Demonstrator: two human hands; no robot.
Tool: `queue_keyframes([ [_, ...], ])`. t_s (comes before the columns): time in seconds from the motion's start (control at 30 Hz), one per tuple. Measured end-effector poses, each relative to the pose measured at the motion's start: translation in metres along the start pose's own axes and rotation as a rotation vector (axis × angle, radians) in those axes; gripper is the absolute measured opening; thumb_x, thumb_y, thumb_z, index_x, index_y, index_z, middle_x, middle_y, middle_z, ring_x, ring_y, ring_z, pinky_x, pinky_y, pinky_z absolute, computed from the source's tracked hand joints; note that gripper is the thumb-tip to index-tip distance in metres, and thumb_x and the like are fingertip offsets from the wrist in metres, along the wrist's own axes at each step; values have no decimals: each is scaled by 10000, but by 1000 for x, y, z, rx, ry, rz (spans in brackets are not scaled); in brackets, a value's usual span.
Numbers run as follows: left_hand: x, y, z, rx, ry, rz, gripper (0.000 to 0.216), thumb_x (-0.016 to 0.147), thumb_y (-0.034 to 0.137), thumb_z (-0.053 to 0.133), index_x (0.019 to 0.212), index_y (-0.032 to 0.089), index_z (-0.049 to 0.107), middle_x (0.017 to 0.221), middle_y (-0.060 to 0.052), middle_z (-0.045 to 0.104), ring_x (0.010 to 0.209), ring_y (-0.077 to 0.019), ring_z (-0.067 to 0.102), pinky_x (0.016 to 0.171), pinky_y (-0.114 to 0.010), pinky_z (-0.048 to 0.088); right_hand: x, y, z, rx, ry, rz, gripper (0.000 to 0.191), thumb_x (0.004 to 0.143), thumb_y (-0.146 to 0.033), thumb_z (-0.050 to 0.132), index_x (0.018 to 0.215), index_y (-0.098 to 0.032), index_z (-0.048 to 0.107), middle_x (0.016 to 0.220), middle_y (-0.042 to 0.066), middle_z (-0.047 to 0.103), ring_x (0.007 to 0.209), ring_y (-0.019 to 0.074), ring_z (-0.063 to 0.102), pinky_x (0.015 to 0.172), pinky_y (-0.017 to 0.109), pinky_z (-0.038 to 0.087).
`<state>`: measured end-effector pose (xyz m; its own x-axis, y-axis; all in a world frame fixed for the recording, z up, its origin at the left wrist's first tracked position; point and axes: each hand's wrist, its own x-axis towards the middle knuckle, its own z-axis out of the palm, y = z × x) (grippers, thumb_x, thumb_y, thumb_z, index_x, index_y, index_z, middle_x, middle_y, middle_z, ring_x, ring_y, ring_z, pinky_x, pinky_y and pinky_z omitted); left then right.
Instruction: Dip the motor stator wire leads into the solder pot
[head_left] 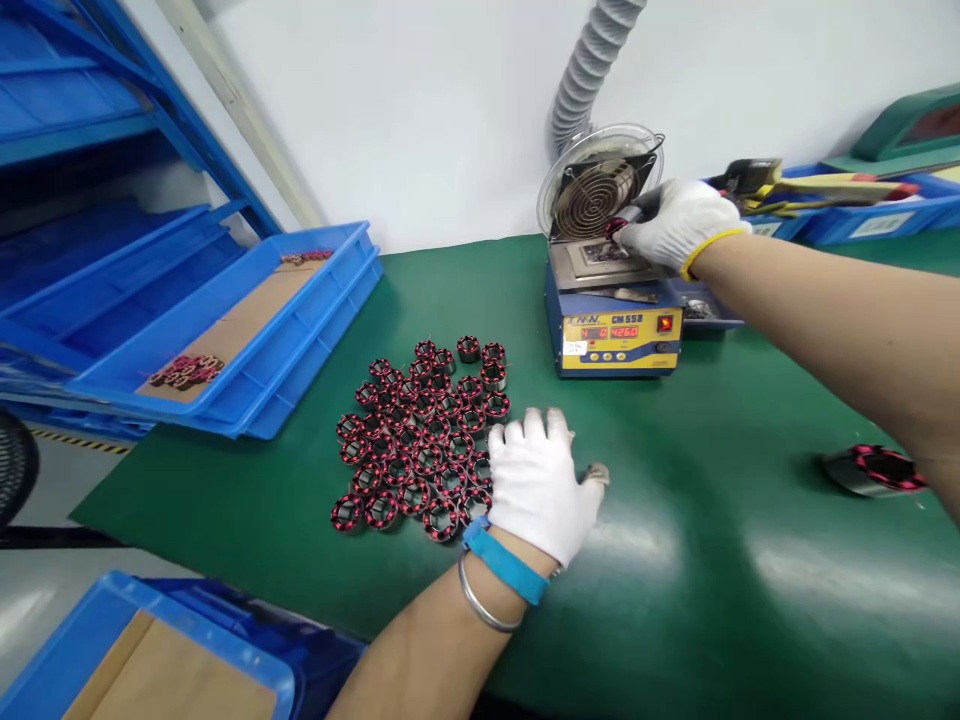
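My right hand (679, 225) wears a white glove with a yellow cuff. Its fingers are closed on a motor stator (616, 228) with red end faces, tilted just above the small pool of a solder pot (621, 338); the hand hides much of it. My left hand (536, 485), gloved with a blue wrist strap, is open at the right edge of a group of stators (409, 437). Its fingers point forward and its thumb is apart; whether it touches the nearest stators I cannot tell. A single stator (877, 470) lies by the right forearm.
Behind the pot stands a round fan guard (596, 200) joined to a grey hose (600, 60). Stacked blue trays (300, 370) with stators on cardboard stand left. Blue bins (862, 220) with yellow-handled tools are at right back. Another blue crate (281, 680) sits front left.
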<state>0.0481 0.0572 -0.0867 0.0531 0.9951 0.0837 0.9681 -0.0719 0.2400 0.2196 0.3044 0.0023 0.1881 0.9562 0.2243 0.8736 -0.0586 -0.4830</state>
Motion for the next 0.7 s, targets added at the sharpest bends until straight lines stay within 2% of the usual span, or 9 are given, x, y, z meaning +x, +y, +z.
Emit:
queue_keyframes([
  [0.27,-1,2,0,-13,-51,67,525,884,493,645,1301,178,596,1291,-112,658,1149,-317,612,1150,-592,365,2,-1,-5,95,63,12,620,815,-408,634,1265,19,654,1261,211,634,1236,298,568,1007,426,384],
  [0.4,-3,3,2,-27,-59,123,514,889,483,646,1302,182,587,1304,-117,654,1178,-317,603,1153,-609,365,-3,-2,-7,78,22,14,658,811,-458,607,1208,65,648,1244,216,638,1226,253,583,1003,341,394],
  [0.53,-4,0,7,-67,-8,267,534,871,539,659,1280,202,594,1343,-113,639,1181,-303,608,1174,-573,361,-11,-4,-8,45,-57,10,636,815,-521,582,1180,-7,670,1265,199,641,1229,185,590,996,269,399],
  [0.63,-3,-3,10,-104,32,396,542,848,570,676,1254,218,607,1371,-91,628,1186,-282,609,1152,-495,408,-13,-6,-13,66,-15,40,637,805,-495,618,1197,5,664,1248,192,647,1212,197,601,975,270,404],
  [0.7,-2,-4,10,-109,73,412,584,842,576,680,1294,217,596,1430,-102,593,1233,-289,587,1133,-465,428,-14,-8,-19,94,27,78,679,791,-505,641,1225,17,655,1229,183,653,1201,213,603,967,290,405],
])
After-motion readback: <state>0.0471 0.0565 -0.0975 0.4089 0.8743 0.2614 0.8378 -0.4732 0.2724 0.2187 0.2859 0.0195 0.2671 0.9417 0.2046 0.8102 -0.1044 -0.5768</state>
